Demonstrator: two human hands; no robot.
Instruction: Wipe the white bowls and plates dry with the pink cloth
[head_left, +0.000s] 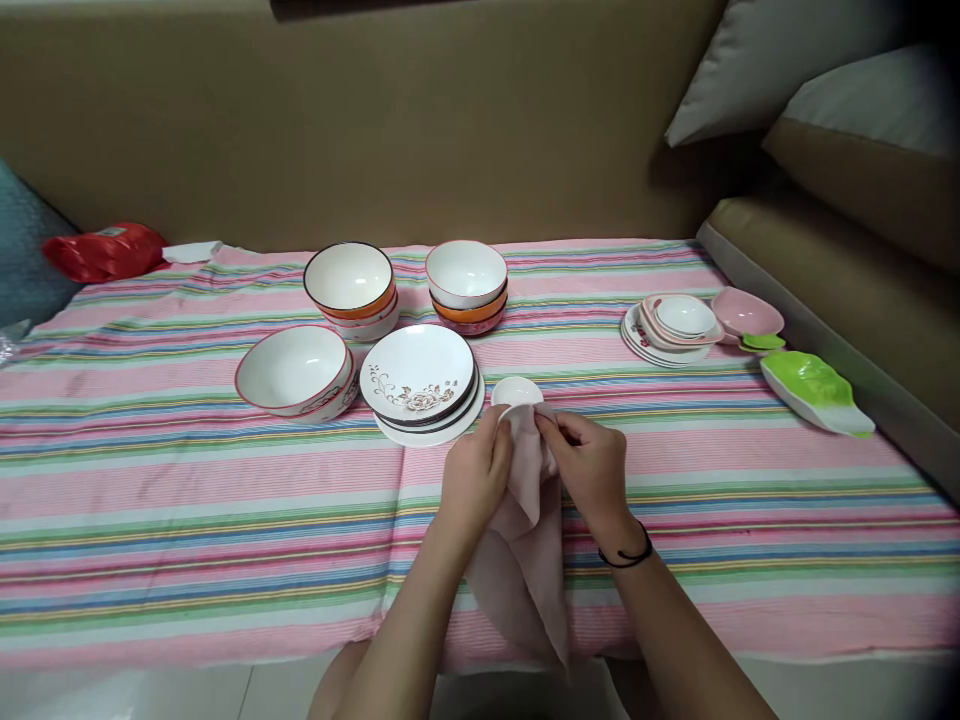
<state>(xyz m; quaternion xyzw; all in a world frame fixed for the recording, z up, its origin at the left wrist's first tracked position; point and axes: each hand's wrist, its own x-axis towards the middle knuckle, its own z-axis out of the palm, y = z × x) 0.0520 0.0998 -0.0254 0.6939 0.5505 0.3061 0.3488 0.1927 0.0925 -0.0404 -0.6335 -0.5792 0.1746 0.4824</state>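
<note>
A pale pink cloth [529, 530] hangs between my two hands, over the front edge of the striped sheet. My left hand [476, 465] is closed, pinching the cloth's upper left side. On the other side, my right hand [592, 465] is closed with thumb and fingers on the cloth's top. A pale curved edge shows between the fingertips; whether it is a dish's rim or a fold, I cannot tell. Just beyond the fingertips is a small white bowl [517, 390], partly hidden by my hands. Close by on the left stands a stack of plates [416, 370], the top one flower-patterned.
Stacked bowls [349, 280] and more bowls [466, 275] stand behind the plates, with wide bowls [292, 370] at left. Small dishes [667, 330], a pink bowl [746, 315] and a green leaf-shaped dish [814, 390] are at right. A red packet [105, 252] lies far left.
</note>
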